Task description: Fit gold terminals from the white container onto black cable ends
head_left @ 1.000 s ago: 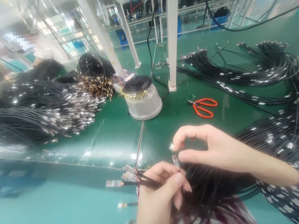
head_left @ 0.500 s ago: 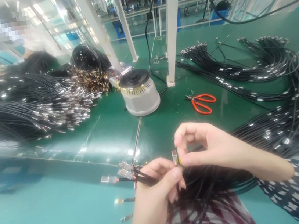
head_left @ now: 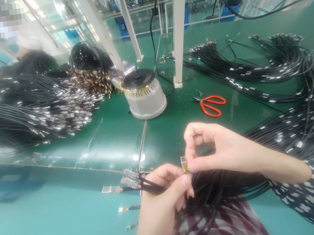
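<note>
My left hand (head_left: pixel 165 204) is closed around several black cables (head_left: pixel 152 188), their silvery metal plugs poking out to the left. Between its thumb and forefinger one USB-type plug (head_left: pixel 183 160) stands upright. My right hand (head_left: pixel 214 148) is beside that plug, thumb and forefinger pinched together on a small piece of yellow tape (head_left: pixel 185 166). The tape lies against the lower part of the plug. Other fingers of my right hand are curled. More black cables (head_left: pixel 214 191) run beneath both hands, over a checked cloth (head_left: pixel 230 224).
A white round tape dispenser (head_left: pixel 148 105) with yellow tape pieces stands ahead. Red-handled scissors (head_left: pixel 212 101) lie right of it. Cable bundles cover the left (head_left: pixel 34 99) and right (head_left: pixel 256 74) of the green table (head_left: pixel 113 139). White posts (head_left: pixel 178 32) rise behind. Another person (head_left: pixel 35 39) is at far left.
My right hand has moved slightly inward to the plug, and the yellow tape now lies against the plug's lower part. My left hand keeps its hold; the view has shifted slightly.
</note>
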`<state>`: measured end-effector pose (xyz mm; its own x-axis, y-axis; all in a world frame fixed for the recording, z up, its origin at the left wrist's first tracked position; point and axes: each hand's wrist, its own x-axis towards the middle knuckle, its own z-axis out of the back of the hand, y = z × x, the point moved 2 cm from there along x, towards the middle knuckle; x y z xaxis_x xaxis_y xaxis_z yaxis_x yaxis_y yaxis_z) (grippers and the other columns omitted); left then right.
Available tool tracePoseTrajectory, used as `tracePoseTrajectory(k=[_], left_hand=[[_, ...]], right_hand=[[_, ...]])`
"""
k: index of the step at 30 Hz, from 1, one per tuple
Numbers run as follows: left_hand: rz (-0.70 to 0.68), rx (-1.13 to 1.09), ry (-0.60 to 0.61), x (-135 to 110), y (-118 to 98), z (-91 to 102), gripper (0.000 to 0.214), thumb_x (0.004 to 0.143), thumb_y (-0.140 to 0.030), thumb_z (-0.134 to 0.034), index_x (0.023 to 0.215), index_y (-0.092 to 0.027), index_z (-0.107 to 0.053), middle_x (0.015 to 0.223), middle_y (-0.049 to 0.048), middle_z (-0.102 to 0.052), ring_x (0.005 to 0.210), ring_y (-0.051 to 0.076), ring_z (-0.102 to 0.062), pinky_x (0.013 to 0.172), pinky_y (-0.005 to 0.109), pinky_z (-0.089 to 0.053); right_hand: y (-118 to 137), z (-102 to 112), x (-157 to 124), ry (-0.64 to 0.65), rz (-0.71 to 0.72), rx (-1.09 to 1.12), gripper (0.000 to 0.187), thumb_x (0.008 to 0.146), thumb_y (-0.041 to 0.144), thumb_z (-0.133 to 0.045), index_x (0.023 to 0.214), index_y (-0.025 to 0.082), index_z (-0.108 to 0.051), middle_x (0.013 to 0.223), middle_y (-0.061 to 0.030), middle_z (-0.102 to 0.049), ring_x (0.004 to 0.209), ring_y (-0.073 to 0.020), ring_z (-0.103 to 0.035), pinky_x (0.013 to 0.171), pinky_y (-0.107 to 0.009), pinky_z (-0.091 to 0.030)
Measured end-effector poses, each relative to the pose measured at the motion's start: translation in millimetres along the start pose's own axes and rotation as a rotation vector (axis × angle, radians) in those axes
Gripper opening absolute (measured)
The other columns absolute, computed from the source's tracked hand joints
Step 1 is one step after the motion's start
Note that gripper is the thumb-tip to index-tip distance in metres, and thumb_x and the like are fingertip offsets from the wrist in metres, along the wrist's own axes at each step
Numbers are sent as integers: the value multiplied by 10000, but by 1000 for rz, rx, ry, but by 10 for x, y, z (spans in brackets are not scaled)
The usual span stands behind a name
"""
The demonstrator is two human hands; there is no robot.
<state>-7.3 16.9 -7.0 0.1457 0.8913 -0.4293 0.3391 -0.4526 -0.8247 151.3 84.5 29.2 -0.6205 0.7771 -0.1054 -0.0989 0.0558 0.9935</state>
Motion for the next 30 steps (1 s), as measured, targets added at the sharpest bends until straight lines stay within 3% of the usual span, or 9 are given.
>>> tracePoseTrajectory(k=[11,30], left_hand=[[-5,-9,15,-6,41,31,184,714,-263,-766,657,-147,-635,520,10,-604,452,75,-416,449,214,-235],[0,-20,17,-7,26,23,174,722,-249,-754,649,-157,-626,525,7,-599,475,86,-425,466,229,-231]], right_hand=[[101,17,-4,35,34,-146,273,770,122,-706,812,207,-449,742,34,-641,791,-134,-596,750,-263,-497],[119,21,24,51,13,-155,280,774,194,-715,787,210,-436,746,25,-656,772,-150,-615,730,-285,-503]])
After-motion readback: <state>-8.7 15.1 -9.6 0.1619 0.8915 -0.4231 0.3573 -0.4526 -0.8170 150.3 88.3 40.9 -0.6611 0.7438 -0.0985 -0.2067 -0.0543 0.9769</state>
